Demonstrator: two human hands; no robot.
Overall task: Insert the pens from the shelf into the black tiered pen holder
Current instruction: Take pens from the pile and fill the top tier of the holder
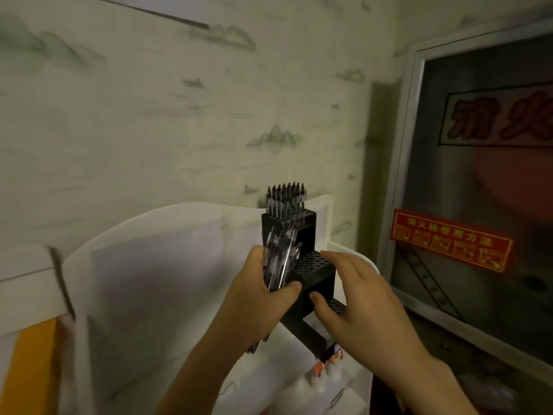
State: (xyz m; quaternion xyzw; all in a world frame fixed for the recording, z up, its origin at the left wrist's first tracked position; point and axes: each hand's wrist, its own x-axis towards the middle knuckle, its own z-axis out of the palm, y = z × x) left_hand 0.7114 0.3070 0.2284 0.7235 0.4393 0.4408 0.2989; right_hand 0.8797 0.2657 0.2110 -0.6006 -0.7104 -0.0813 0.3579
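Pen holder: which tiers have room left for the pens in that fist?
The top tier of the pen holder looks packed with pens. The middle tier, between the left hand's bundle and the right hand, shows bare holes. The low tier is mostly hidden by the right hand.

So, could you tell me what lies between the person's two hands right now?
In the head view, the middle tier of the black pen holder lies between the left hand, gripping a pen bundle, and the right hand.
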